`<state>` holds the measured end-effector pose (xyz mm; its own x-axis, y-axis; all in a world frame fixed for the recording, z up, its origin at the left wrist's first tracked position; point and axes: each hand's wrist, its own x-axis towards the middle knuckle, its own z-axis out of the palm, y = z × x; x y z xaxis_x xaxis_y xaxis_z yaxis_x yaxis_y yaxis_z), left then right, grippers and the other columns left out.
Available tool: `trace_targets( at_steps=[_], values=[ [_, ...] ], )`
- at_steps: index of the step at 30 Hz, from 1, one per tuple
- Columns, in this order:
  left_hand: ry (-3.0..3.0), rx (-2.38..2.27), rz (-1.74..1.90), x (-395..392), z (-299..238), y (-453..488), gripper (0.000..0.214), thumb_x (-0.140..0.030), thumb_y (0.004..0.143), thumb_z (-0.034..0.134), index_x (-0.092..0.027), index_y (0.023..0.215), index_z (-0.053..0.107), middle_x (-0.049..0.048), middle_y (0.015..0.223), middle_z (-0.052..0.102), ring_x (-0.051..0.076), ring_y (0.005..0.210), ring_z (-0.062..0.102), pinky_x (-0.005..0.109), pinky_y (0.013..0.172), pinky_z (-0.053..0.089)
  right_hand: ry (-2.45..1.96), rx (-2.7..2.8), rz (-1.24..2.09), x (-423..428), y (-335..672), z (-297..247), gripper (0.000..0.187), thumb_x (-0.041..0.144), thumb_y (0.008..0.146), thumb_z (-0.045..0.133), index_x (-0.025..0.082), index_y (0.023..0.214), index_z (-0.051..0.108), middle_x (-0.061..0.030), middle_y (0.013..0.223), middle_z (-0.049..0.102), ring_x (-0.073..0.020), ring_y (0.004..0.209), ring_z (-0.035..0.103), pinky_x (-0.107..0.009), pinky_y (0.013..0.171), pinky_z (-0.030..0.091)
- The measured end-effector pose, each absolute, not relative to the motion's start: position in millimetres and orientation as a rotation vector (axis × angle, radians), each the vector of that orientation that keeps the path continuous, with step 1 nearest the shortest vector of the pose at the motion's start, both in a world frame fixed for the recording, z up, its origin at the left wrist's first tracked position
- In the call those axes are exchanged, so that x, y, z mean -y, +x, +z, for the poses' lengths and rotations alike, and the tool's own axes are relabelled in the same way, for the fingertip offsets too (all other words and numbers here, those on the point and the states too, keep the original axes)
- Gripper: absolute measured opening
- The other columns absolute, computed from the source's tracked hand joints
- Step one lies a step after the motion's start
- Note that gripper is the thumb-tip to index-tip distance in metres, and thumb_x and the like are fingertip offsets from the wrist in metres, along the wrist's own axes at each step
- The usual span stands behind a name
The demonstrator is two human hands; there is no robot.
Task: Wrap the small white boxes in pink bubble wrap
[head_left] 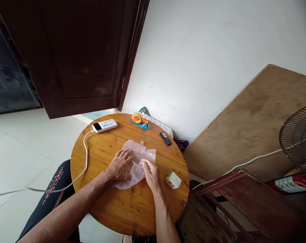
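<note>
A sheet of clear bubble wrap [139,152] lies partly folded in the middle of a round wooden table [104,202]. My left hand [120,165] rests flat on its left part, fingers spread and pressing down. My right hand [150,173] sits on the lower right part, its fingertips pinched on a folded edge of the wrap. A small white and red box [173,180] stands just right of my right hand, not touched.
At the table's far edge are an orange and blue tape dispenser [140,120], a white power bank [104,126] with a white cable [85,158], and a small dark device [165,138]. A wooden board [244,128], a dark chair [231,202] and a fan [299,138] crowd the right.
</note>
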<state>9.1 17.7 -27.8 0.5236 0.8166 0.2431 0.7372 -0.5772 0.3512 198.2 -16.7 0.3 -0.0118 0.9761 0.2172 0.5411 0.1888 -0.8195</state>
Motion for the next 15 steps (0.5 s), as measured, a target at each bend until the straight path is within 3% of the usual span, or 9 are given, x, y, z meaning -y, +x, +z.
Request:
trace_targets(
  at_steps=[3,5,9,15],
  values=[
    [2.572,-1.304,0.584,-18,-28,9,0.075,-0.042,0.065,0.072,-0.018,0.134,0.053,0.0158,0.151,0.041,0.035,0.143,0.031,0.051,0.120,0.019,-1.484,1.718,0.683,19,204,7,0.029,0.038,0.090,0.050,0.020,0.096,0.073,-0.0032,0.078,0.075,-0.0195,0.071,0.069,-0.026,0.064,0.052],
    [2.572,-1.305,0.581,-18,-28,9,0.076,-0.049,0.068,0.071,-0.016,0.134,0.054,0.0174,0.151,0.041,0.035,0.143,0.032,0.051,0.120,0.019,-1.458,1.821,0.697,20,206,10,0.028,0.034,0.089,0.051,0.019,0.080,0.073,-0.0019,0.072,0.071,-0.0175,0.065,0.065,-0.025,0.061,0.049],
    [2.561,-1.330,0.599,-18,-28,9,0.079,-0.063,0.072,0.067,-0.014,0.134,0.055,0.0194,0.150,0.042,0.036,0.143,0.032,0.051,0.119,0.020,-1.360,2.021,0.714,27,206,17,0.034,0.029,0.086,0.054,0.019,0.056,0.064,-0.0039,0.083,0.072,-0.0173,0.075,0.065,-0.027,0.069,0.049],
    [2.566,-1.308,0.597,-19,-28,7,0.083,-0.068,0.070,0.068,-0.019,0.135,0.054,0.0172,0.151,0.042,0.036,0.142,0.033,0.052,0.119,0.022,-1.417,2.102,0.619,59,215,18,0.033,0.024,0.088,0.054,0.020,0.057,0.064,-0.0059,0.103,0.073,-0.0202,0.093,0.067,-0.034,0.086,0.050]
  ],
)
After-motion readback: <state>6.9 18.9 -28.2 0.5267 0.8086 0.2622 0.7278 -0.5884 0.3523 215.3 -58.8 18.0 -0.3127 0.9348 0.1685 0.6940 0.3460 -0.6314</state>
